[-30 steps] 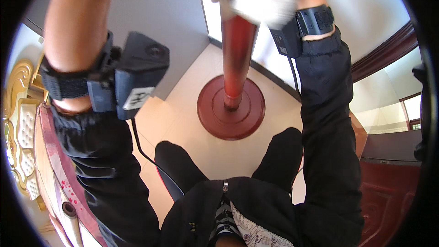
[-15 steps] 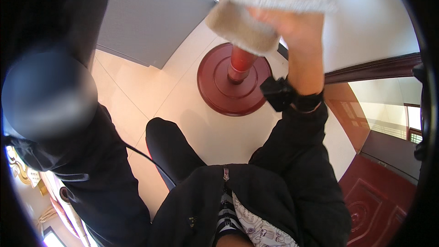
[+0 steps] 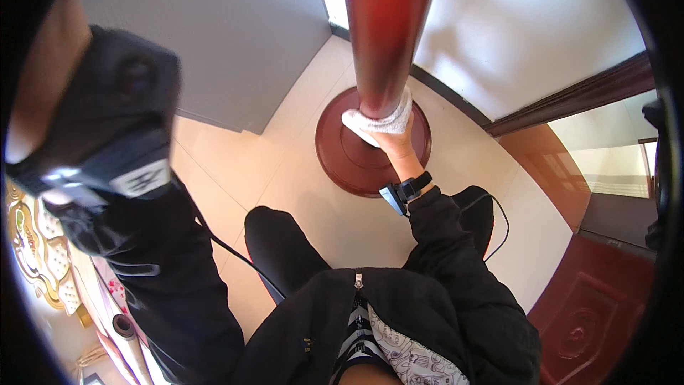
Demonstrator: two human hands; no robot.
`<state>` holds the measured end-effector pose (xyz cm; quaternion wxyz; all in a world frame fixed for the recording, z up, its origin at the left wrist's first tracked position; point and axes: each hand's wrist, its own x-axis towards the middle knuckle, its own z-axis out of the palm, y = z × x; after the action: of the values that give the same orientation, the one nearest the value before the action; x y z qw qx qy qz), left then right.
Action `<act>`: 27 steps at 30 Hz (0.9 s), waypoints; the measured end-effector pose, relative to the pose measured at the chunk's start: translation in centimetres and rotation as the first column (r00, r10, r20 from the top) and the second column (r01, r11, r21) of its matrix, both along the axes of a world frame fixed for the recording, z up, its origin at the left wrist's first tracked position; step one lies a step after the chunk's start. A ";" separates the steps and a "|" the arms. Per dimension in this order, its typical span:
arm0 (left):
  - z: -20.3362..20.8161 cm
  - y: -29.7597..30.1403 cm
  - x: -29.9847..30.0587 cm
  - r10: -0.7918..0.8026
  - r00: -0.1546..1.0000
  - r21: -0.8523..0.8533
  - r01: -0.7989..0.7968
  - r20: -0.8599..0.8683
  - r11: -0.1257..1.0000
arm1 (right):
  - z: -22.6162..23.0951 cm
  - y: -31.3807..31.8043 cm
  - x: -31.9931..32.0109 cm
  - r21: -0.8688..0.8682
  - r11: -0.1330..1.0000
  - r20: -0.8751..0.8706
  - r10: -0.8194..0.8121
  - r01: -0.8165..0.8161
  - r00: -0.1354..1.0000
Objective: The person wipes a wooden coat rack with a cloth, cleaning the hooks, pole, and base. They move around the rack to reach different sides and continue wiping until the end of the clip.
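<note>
My right hand (image 3: pixel 394 141) reaches forward and down, closed round a white cloth (image 3: pixel 385 122). The cloth wraps the lower end of a thick, glossy dark-red pole (image 3: pixel 388 28), just above its round, stepped red base (image 3: pixel 338 150). A black strap with a small box sits on my right wrist. At the upper left, close to the camera, my left hand (image 3: pixel 43 82) shows only as bare skin past a dark wrist device (image 3: pixel 128 93). Its fingers lie outside the picture, so their pose and whatever they touch are hidden.
A grey panel (image 3: pixel 214 28) stands at the far left, and a white wall (image 3: pixel 520 36) with a dark skirting is at the far right. Dark-red carved furniture (image 3: pixel 591 306) is at the lower right. Black cables hang near my knees; pale tiles (image 3: pixel 313 235) cover the floor.
My right hand has gone down the pole with the cloth, from high near the camera to just above the base. My left arm has shifted, bringing its wrist device into clearer view.
</note>
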<state>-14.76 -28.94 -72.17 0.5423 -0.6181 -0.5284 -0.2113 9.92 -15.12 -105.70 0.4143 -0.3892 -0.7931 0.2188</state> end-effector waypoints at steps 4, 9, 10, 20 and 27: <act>1.0 3.8 2.3 -0.043 0.999 0.088 0.042 0.003 0.995 | -4.0 0.0 0.3 -0.004 1.000 -0.071 0.023 -0.024 0.997; -0.5 10.4 6.7 -0.199 0.977 0.357 0.159 0.077 0.921 | -8.1 0.6 2.3 -0.192 0.943 -0.202 0.233 -0.272 0.951; -1.9 10.8 7.4 -0.276 0.952 0.358 0.215 0.131 0.909 | -8.6 0.6 2.9 -0.410 0.855 -0.292 0.205 -0.316 0.934; -23.0 -0.4 12.5 0.099 -0.085 -0.023 0.634 0.991 0.773 | -7.9 2.6 13.0 -0.355 0.846 -0.424 0.233 -0.398 0.875; -25.5 -3.0 18.4 -0.063 -0.322 0.280 0.692 0.945 0.665 | 4.4 -1.8 15.2 0.019 0.914 -0.013 0.405 -0.405 0.914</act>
<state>3.68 -31.96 -97.72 -0.3006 -0.4799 -0.5140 -0.6443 25.17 -16.94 -101.29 0.3697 -0.2114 -0.8546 0.2971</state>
